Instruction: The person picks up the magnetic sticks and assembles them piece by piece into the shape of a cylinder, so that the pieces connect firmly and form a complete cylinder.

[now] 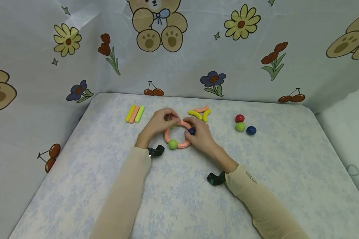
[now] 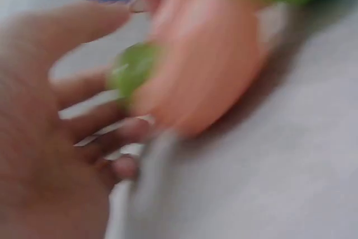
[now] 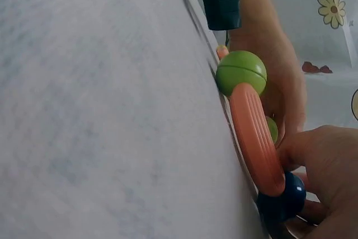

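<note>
A ring of curved pink tubes (image 1: pixel 183 145) and coloured balls lies on the table between both hands. One green ball (image 1: pixel 173 144) sits at its near side, a blue ball (image 1: pixel 191 131) at its right. My left hand (image 1: pixel 161 121) holds the ring's far left part, its fingers partly behind another green ball (image 2: pixel 134 71). On the opposite side, my right hand (image 1: pixel 201 136) grips the ring by the blue ball, thumb on the inner side. Both hands' fingertips come close together at the far edge, where they hide part of the ring. The left wrist view is blurred.
Behind the left hand lie three straight sticks (image 1: pixel 134 114), yellow, pink and light green. Curved yellow and pink pieces (image 1: pixel 201 109) rest beyond the right hand. Red, green and blue balls (image 1: pixel 240 126) are grouped farther right. A patterned cloth (image 1: pixel 182 63) hangs behind the table.
</note>
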`<state>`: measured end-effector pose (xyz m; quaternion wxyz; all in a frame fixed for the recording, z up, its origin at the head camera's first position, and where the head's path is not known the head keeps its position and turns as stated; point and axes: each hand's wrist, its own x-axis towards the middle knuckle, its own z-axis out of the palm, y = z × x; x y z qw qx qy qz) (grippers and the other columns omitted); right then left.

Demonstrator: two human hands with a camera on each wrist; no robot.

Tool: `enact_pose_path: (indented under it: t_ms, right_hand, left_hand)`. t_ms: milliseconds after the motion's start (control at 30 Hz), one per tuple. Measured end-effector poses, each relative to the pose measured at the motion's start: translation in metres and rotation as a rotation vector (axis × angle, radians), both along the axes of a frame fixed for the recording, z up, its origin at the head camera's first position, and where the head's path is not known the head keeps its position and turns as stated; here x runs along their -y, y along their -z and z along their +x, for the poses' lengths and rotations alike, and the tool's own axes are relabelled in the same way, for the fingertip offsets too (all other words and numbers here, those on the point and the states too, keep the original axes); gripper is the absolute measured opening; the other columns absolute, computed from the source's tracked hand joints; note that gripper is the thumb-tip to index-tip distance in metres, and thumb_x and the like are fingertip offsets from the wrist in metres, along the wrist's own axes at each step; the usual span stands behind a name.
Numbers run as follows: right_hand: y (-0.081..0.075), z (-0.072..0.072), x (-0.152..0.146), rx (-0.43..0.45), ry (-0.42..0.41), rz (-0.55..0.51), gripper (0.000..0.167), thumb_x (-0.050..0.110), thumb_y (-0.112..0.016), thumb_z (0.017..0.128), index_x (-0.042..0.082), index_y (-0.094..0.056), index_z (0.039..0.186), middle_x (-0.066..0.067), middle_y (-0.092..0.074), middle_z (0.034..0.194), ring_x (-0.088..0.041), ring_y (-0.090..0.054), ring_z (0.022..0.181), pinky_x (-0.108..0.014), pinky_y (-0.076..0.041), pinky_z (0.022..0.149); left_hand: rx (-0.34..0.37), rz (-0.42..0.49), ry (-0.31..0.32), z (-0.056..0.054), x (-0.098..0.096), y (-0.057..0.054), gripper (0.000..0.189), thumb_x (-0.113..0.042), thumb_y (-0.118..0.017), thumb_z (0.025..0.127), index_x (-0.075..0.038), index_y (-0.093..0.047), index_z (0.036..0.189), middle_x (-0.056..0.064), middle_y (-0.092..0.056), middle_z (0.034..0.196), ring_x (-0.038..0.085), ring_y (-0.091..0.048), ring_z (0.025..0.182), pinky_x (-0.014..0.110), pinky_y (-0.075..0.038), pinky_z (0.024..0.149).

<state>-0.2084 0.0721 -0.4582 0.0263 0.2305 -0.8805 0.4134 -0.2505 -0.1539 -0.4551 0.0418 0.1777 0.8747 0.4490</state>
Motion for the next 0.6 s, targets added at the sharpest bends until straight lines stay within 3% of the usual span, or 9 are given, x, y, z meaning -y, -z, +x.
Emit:
enact_pose_path:
  t_ms: [167, 267, 400, 500, 600]
  right_hand:
    - [0.001, -0.004, -0.001, -0.021, 0.020, -0.009, 0.055, -0.005, -0.062, 0.086, 0.008, -0.064, 0.139, -0.010, -0.067, 0.137, -0.028, -0.062, 0.127, -0.050, -0.050, 0.104]
    - [0.000, -0.007, -0.002, -0.037, -0.024, -0.003, 0.053, 0.000, -0.065, 0.091, 0.009, -0.062, 0.143, -0.010, -0.065, 0.143, -0.028, -0.059, 0.134, -0.050, -0.048, 0.110]
    - [0.000, -0.010, -0.007, -0.001, -0.086, 0.031, 0.062, 0.028, -0.075, 0.097, 0.010, -0.054, 0.152, -0.008, -0.058, 0.153, -0.028, -0.052, 0.144, -0.051, -0.041, 0.118]
    - [0.000, -0.009, -0.015, 0.053, -0.112, 0.091, 0.087, 0.051, -0.082, 0.090, 0.012, -0.045, 0.159, -0.006, -0.050, 0.161, -0.029, -0.045, 0.150, -0.054, -0.037, 0.121]
    - [0.000, -0.005, -0.021, 0.073, -0.120, 0.144, 0.101, 0.059, -0.084, 0.084, 0.012, -0.040, 0.163, -0.006, -0.044, 0.165, -0.029, -0.041, 0.153, -0.056, -0.035, 0.122]
  left_hand:
    - [0.134, -0.097, 0.065, 0.003, 0.008, -0.021, 0.033, -0.027, -0.090, 0.085, -0.016, -0.073, 0.111, 0.007, -0.063, 0.092, 0.023, -0.055, 0.079, 0.036, -0.044, 0.074]
    - [0.140, -0.103, 0.043, 0.003, 0.008, -0.025, 0.034, -0.022, -0.090, 0.084, -0.013, -0.072, 0.111, 0.007, -0.064, 0.089, 0.020, -0.056, 0.075, 0.034, -0.045, 0.072]
    - [0.088, -0.053, -0.058, 0.001, 0.002, -0.019, 0.030, -0.018, -0.089, 0.086, -0.010, -0.073, 0.109, 0.005, -0.065, 0.086, 0.017, -0.056, 0.070, 0.031, -0.046, 0.069]
    - [0.053, 0.007, -0.130, 0.001, -0.003, -0.009, 0.030, -0.017, -0.091, 0.084, -0.009, -0.073, 0.106, 0.005, -0.066, 0.084, 0.016, -0.057, 0.068, 0.029, -0.047, 0.068]
    - [0.014, 0.059, -0.175, 0.001, -0.009, -0.002, 0.030, -0.019, -0.093, 0.082, -0.009, -0.073, 0.102, 0.005, -0.067, 0.084, 0.017, -0.058, 0.069, 0.028, -0.048, 0.067]
